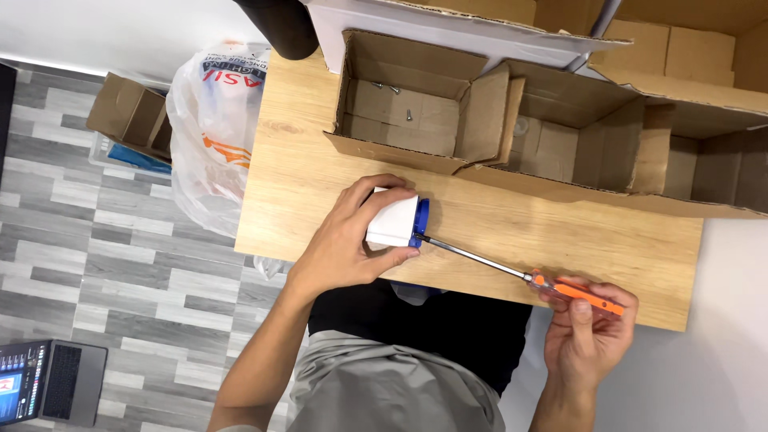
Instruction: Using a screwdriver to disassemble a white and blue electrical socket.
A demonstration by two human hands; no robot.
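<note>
Two hands busy. Left hand point(344, 240) fingers wrapped round white box with blue end point(398, 221), pressed down on wooden table point(512, 232) near front edge. Right hand point(588, 324) fingers pinch orange handle of screwdriver point(512, 270), tip touching blue end. Risk: long slanted shaft, tip may slip off, jab left fingers close by. Open cardboard boxes point(416, 104) behind, loose screws point(396, 92) inside.
</note>
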